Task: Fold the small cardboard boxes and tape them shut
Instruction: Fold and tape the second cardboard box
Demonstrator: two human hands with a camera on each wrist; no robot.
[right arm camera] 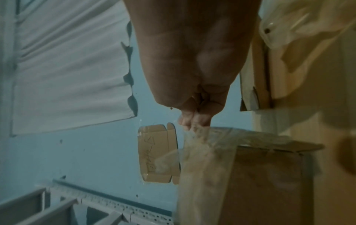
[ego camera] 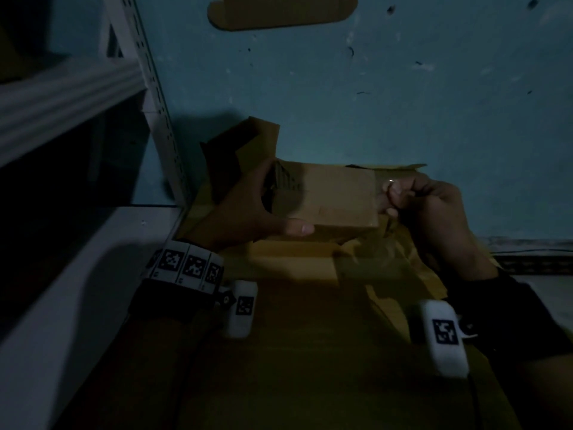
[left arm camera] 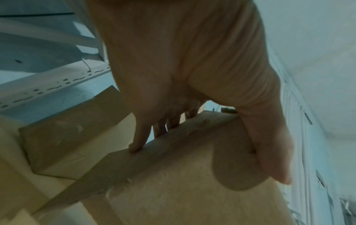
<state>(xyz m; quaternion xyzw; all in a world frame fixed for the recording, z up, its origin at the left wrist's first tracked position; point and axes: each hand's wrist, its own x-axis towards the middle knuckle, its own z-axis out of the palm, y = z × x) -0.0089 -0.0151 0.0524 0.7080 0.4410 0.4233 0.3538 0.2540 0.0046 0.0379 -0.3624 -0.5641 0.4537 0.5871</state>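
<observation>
A small brown cardboard box (ego camera: 338, 197) is held up in front of the blue wall. My left hand (ego camera: 283, 204) grips its left end, with the fingers over the far side and the thumb (ego camera: 302, 228) on the near face. In the left wrist view that hand (left arm camera: 207, 161) clamps the box (left arm camera: 173, 194) between its thumb and fingers. My right hand (ego camera: 391, 193) pinches a strip of clear tape (ego camera: 376, 193) at the box's right end. The right wrist view has the fingertips (right arm camera: 189, 123) pinching the tape (right arm camera: 202, 152), which runs down onto the box (right arm camera: 269, 182).
A grey metal shelving rack (ego camera: 148, 88) stands close on the left. Flat cardboard blanks (ego camera: 294, 262) lie piled below the hands, and a half-folded box (ego camera: 248, 144) sits behind. A flat cardboard piece (ego camera: 279, 10) is stuck on the wall (ego camera: 403, 103).
</observation>
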